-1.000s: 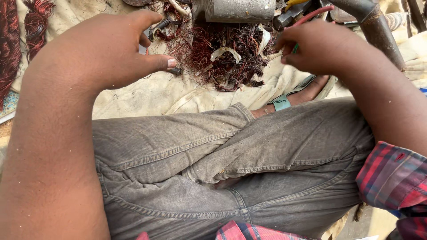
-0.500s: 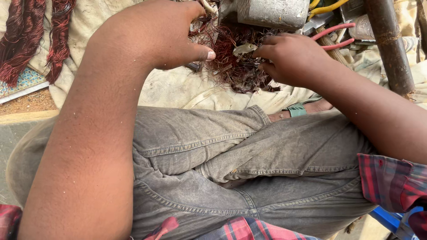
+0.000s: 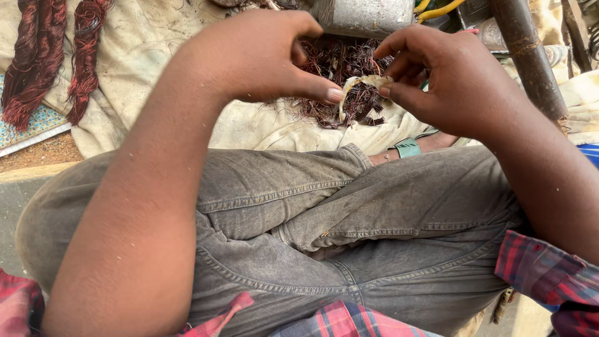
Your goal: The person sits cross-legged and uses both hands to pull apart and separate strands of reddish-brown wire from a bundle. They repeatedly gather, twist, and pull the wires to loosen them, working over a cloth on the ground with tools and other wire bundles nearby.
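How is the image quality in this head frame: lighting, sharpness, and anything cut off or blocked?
Head view: soft, even daylight, no glare or hard shadows. The left hand, right hand and the pale strip pinched between them are sharp. The near left forearm fills much of the frame, hiding the ground behind it. The copper wire tangle is partly covered; the metal motor housing is cropped at the top.

Reddish-brown copper wire tangle (image 3: 340,81), pale cream strip (image 3: 362,84) (dirty), grey jeans (image 3: 349,231), red-blue plaid sleeve (image 3: 552,274).
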The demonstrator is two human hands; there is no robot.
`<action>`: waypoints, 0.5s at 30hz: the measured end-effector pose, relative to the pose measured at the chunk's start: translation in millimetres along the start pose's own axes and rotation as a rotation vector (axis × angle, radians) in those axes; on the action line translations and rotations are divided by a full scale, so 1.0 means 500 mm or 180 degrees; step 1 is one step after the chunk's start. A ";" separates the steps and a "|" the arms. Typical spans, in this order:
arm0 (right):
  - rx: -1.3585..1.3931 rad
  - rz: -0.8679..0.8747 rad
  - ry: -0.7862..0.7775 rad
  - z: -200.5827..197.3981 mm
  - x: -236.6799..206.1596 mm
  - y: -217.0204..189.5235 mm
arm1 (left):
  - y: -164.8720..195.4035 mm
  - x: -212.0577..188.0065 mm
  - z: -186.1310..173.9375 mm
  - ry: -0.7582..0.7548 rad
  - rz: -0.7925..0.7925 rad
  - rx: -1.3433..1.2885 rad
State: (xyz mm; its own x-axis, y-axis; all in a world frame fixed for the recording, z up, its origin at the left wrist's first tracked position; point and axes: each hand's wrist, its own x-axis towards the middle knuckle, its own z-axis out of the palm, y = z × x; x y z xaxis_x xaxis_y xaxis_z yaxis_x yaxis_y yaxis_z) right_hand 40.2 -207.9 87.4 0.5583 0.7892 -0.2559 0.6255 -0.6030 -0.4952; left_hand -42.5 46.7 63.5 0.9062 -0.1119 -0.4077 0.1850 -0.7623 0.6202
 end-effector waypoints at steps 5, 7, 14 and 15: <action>0.0026 -0.0345 0.0677 -0.017 -0.034 -0.036 | 0.075 0.003 0.068 0.0752 0.0608 -0.0521; 0.0116 -0.0650 0.0730 -0.015 -0.023 -0.032 | 0.071 0.005 0.087 0.1270 0.0807 -0.0351; 0.1072 -0.0044 0.0240 0.027 0.011 0.028 | 0.037 0.015 0.091 0.0976 0.0532 0.0089; 0.1118 0.0007 0.0171 0.030 0.016 0.035 | 0.033 0.015 0.088 0.0895 0.0428 0.0082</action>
State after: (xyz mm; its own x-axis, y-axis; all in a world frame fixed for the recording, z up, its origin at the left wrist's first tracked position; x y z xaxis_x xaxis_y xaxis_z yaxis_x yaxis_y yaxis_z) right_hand 47.3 -210.4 63.9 0.5931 0.7751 -0.2179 0.4038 -0.5205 -0.7523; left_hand -49.5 5.2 41.0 0.9922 -0.0347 -0.1196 0.0499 -0.7690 0.6373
